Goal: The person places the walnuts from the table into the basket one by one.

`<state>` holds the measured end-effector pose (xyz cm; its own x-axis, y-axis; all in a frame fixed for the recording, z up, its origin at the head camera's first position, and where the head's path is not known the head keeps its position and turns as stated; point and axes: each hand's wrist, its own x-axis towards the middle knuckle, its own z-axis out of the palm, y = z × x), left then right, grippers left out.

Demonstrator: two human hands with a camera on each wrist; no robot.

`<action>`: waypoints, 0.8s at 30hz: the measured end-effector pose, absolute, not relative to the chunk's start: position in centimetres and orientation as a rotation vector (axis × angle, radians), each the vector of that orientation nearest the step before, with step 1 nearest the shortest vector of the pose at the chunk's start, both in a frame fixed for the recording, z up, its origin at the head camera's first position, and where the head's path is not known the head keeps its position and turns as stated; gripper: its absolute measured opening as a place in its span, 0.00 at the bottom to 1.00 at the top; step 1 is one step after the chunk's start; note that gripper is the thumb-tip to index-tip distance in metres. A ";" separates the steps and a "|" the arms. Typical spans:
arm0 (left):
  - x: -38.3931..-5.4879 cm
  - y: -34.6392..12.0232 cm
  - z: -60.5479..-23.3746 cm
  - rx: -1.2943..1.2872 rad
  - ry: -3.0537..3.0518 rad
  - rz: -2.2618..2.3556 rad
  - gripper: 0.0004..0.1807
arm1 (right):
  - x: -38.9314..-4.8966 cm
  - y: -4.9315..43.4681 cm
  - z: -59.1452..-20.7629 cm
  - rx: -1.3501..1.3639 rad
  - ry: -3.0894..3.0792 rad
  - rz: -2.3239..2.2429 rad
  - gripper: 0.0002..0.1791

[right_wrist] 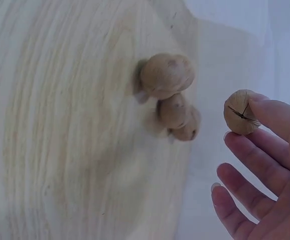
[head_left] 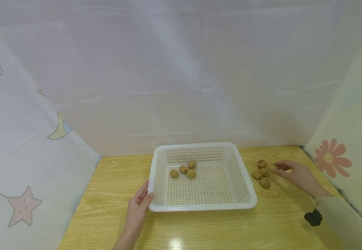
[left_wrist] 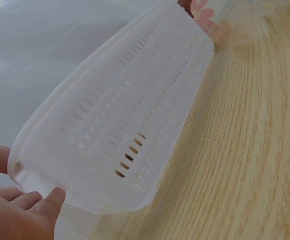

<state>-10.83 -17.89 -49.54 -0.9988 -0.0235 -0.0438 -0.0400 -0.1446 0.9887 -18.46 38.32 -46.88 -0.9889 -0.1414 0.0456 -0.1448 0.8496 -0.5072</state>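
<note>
My left hand point(head_left: 137, 207) grips the near left corner of a white plastic basket point(head_left: 205, 207), thumb over the rim and fingers on the outer side. In the left wrist view the slotted basket wall point(left_wrist: 104, 125) runs away from that hand. Inside the basket lie several walnuts point(head_left: 191, 173), all toward its left half. To the right of the basket, my right hand point(head_left: 297, 175) pinches one walnut point(right_wrist: 241, 112) between thumb and fingertips. A dark crack shows on that nut. Several loose walnuts point(head_left: 264, 182) sit in a cluster on the table just left of the right hand.
The basket stands on a wooden table point(head_left: 106, 201). A pale cloth point(head_left: 181, 76) hangs along the back, and printed cloths with a star point(head_left: 24, 206) and a flower point(head_left: 328, 158) close off the sides. A dark object point(head_left: 313, 217) is at the right sleeve.
</note>
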 end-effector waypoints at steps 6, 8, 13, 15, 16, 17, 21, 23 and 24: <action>-10.9 -17.9 -49.6 -0.074 2.046 2.374 0.34 | -17.9 36.6 -45.1 0.281 -3.005 0.802 0.30; -10.9 -17.9 -49.6 -0.074 2.046 2.375 0.34 | -17.8 36.0 -44.6 0.298 -3.008 0.786 0.29; -10.9 -17.8 -49.6 -0.075 2.051 2.371 0.34 | -17.9 34.4 -43.3 0.342 -3.021 0.779 0.28; -10.9 -17.8 -49.6 -0.079 2.054 2.368 0.34 | -18.1 33.6 -42.7 0.357 -3.021 0.805 0.28; -10.8 -17.9 -49.6 -0.083 2.056 2.369 0.34 | -18.3 33.1 -42.5 0.360 -3.022 0.814 0.28; -10.8 -17.9 -49.6 -0.084 2.059 2.369 0.34 | -18.4 32.6 -42.1 0.363 -3.021 0.827 0.28; -10.8 -17.9 -49.6 -0.080 2.065 2.372 0.34 | -19.1 30.7 -41.1 0.393 -3.017 0.865 0.29; -10.7 -17.9 -49.6 -0.073 2.061 2.372 0.34 | -19.4 29.9 -40.7 0.406 -3.016 0.870 0.29; -10.7 -17.9 -49.6 -0.068 2.061 2.370 0.34 | -19.5 29.5 -40.5 0.412 -3.017 0.871 0.30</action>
